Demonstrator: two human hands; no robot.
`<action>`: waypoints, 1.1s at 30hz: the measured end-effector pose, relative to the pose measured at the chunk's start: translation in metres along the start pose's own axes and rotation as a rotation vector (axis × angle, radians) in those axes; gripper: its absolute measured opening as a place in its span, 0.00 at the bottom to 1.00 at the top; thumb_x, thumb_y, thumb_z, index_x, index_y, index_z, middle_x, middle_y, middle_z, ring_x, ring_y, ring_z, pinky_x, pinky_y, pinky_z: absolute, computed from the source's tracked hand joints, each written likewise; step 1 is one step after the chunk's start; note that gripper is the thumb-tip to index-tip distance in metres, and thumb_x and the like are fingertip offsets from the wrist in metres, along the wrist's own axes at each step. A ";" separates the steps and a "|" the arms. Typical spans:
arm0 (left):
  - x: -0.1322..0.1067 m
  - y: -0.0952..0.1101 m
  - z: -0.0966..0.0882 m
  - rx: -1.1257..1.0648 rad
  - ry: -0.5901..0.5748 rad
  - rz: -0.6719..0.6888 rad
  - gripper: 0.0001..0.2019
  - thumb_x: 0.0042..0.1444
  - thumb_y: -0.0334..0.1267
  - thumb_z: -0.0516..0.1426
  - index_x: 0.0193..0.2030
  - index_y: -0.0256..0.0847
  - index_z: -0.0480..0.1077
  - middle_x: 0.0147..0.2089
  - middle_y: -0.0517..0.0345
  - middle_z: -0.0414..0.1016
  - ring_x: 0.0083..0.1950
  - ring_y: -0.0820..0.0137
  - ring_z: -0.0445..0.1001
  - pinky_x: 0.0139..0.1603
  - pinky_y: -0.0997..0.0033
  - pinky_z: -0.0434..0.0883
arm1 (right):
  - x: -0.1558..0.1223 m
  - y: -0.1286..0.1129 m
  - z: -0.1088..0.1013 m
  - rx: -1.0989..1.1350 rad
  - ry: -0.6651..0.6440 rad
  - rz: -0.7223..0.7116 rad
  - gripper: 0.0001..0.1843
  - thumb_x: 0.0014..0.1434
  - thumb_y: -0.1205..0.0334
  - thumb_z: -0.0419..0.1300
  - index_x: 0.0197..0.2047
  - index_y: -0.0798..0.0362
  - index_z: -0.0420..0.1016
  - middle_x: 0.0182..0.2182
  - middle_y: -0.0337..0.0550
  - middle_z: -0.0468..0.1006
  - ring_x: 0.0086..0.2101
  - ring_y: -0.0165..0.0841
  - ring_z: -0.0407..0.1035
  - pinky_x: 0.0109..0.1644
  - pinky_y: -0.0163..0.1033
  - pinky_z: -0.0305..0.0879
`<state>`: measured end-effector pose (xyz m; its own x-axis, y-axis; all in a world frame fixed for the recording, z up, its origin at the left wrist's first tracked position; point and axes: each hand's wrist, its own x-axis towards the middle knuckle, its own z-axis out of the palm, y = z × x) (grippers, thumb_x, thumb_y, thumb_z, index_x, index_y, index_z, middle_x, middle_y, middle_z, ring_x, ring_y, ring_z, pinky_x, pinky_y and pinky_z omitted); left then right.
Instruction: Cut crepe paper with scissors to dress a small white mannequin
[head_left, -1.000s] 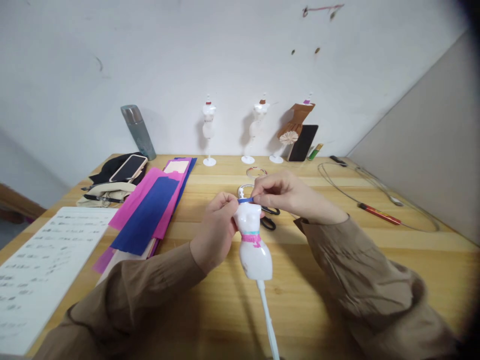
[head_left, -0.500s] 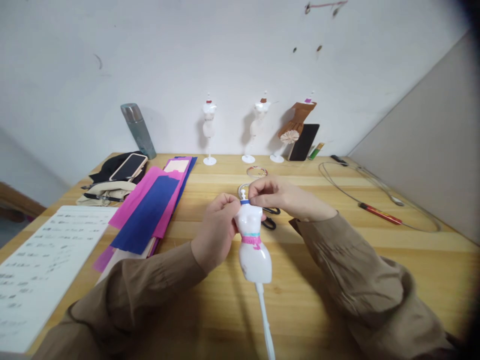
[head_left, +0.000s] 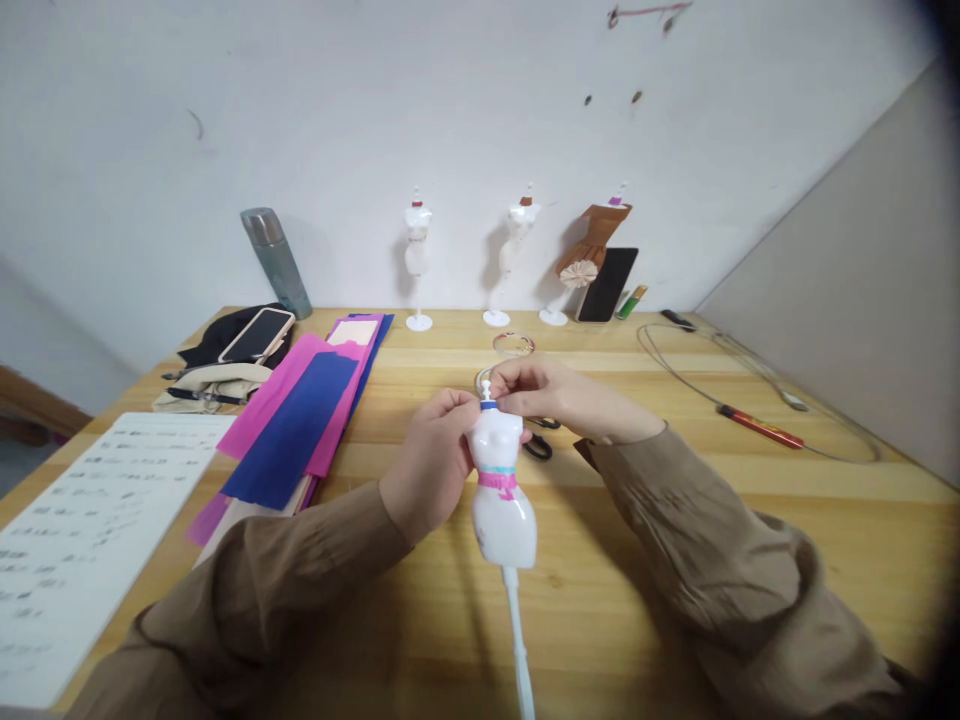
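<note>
Basically a neck-wrap step, judging by the pose: R hand has thumb + index pinched on the blue strip at the neck of the white dress form. Strip end is hidden under those fingers, so can't tell how much is wrapped. L hand is closed on the form's upper torso, thumb up by the neck. Form sits btwn the hands above the worktop; stand runs off the bottom edge, base n/v. Waist carries a pink band. Next move IMO calls for a steady L hold + light tension from R, strip flat; slack could let it ride up. Worktop is pale wood: written sheet near L, then stacked pink/blue sheets, phone on dark cloth, bottle behind. Prob scissors partly behind R hand. Back row: red-collar form, brown-collar form, brown-dress form, dark slab beside it. Far R: looped cable w/ red stick. White wall behind, marked; grey panel on R.
</note>
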<state>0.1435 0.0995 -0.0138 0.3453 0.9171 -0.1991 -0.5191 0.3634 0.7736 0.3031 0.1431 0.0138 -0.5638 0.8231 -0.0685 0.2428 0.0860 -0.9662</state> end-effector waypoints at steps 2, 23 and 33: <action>0.000 0.001 0.000 0.001 0.005 0.010 0.07 0.50 0.34 0.60 0.33 0.39 0.63 0.28 0.55 0.75 0.31 0.66 0.79 0.34 0.68 0.74 | 0.001 0.001 -0.003 -0.042 0.063 0.002 0.10 0.47 0.58 0.65 0.30 0.55 0.73 0.23 0.37 0.72 0.23 0.27 0.63 0.28 0.35 0.59; -0.007 0.020 -0.002 0.213 0.015 0.482 0.23 0.56 0.44 0.63 0.54 0.43 0.61 0.38 0.58 0.78 0.38 0.68 0.76 0.40 0.70 0.69 | -0.006 -0.005 0.015 0.179 -0.005 -0.090 0.39 0.50 0.54 0.70 0.63 0.54 0.65 0.26 0.33 0.71 0.23 0.25 0.60 0.25 0.31 0.55; -0.009 0.043 -0.001 -0.037 -0.122 0.347 0.24 0.53 0.39 0.63 0.55 0.40 0.64 0.51 0.49 0.77 0.54 0.60 0.76 0.51 0.65 0.71 | -0.018 -0.011 0.012 0.114 0.147 -0.237 0.55 0.51 0.50 0.71 0.75 0.46 0.45 0.29 0.36 0.77 0.27 0.31 0.70 0.30 0.35 0.64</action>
<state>0.1173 0.1076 0.0206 0.2334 0.9613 0.1461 -0.6490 0.0421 0.7597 0.3009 0.1204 0.0230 -0.4721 0.8606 0.1910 0.0231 0.2287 -0.9732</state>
